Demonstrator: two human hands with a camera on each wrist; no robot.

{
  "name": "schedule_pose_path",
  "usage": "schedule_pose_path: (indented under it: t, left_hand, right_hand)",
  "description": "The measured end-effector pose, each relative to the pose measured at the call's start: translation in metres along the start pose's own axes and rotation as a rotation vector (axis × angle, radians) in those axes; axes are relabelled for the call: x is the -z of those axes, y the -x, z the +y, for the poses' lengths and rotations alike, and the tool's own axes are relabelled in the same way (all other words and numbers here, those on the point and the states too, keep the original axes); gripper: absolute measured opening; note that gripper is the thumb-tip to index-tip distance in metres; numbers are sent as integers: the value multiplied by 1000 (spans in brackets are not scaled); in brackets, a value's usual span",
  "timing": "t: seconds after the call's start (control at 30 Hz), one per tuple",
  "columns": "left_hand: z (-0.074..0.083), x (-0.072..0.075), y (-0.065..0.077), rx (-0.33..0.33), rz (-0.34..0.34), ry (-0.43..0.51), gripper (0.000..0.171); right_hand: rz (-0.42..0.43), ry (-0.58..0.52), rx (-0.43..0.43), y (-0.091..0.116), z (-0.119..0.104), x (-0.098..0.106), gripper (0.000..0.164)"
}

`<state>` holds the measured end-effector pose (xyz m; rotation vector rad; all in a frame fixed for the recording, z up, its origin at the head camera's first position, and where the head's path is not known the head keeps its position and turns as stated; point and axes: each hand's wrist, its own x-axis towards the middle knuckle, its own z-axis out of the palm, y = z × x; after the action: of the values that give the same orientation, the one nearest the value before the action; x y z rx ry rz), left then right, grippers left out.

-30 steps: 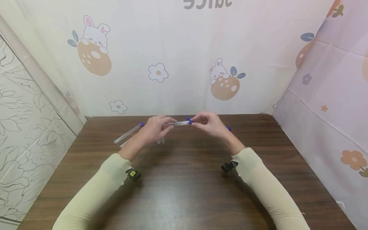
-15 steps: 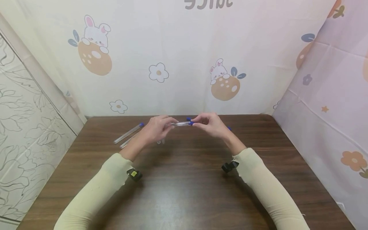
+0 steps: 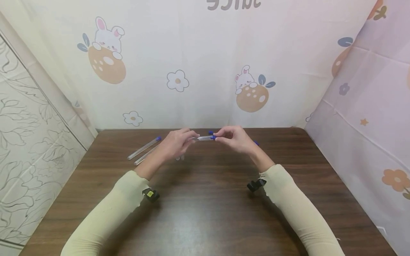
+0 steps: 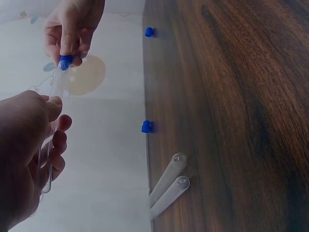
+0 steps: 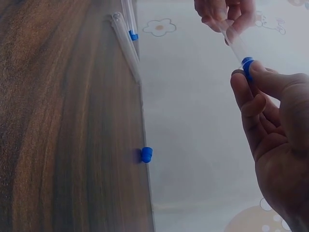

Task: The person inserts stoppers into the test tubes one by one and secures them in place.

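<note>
On my feed, a clear tube (image 3: pixel 204 138) lies roughly level between the two hands, with a blue cap (image 3: pixel 214 137) at its right end; how far the cap is seated I can't tell. The left hand (image 3: pixel 174 143) has its fingers curled round the tube's other end, the thumb closed along it. The right hand (image 3: pixel 236 140) pinches the cap between thumb and forefinger, its other fingers bent in behind.

Just beyond the right fingertips I see a loose cap (image 3: pixel 210 132) near the table's far edge, and to the right of that hand another cap (image 3: pixel 256 143), partly hidden by the wrist. Left of the left fingers, a capped tube (image 3: pixel 143 148) rests at a slant with a second tube (image 3: pixel 145 156) beside it, partly covered by the hand. Two tube ends (image 4: pixel 181 182) show just on the near side of the left fingers.

Nearer me than both sets of fingers, each wrist carries a black device; the left device (image 3: pixel 153 196) bears a yellow patch (image 3: pixel 150 194) too small to read. High above the fingers, grey letters (image 3: pixel 235 4) on the printed curtain (image 3: pixel 205 42) look mirrored and are cut by the frame, so I can't read them surely.
</note>
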<state>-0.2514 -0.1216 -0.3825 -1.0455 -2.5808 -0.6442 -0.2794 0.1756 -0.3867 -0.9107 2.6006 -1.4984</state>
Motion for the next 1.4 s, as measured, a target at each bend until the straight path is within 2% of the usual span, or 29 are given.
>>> schedule_pose_path:
  t: [0.67, 0.87, 1.13, 1.4]
  left_hand:
    - [4, 2, -3, 11, -32, -31, 20]
    - [4, 5, -3, -9, -11, -6, 19]
    - [4, 6, -4, 13, -3, 27, 21]
    - [4, 7, -3, -22, 27, 59, 21]
  right_hand:
    - [-14, 8, 19, 1, -2, 1, 13]
    - [-6, 7, 11, -1, -1, 3, 14]
    - [-5, -15, 20, 0, 2, 8, 21]
    - [-11, -34, 29, 2, 3, 10, 23]
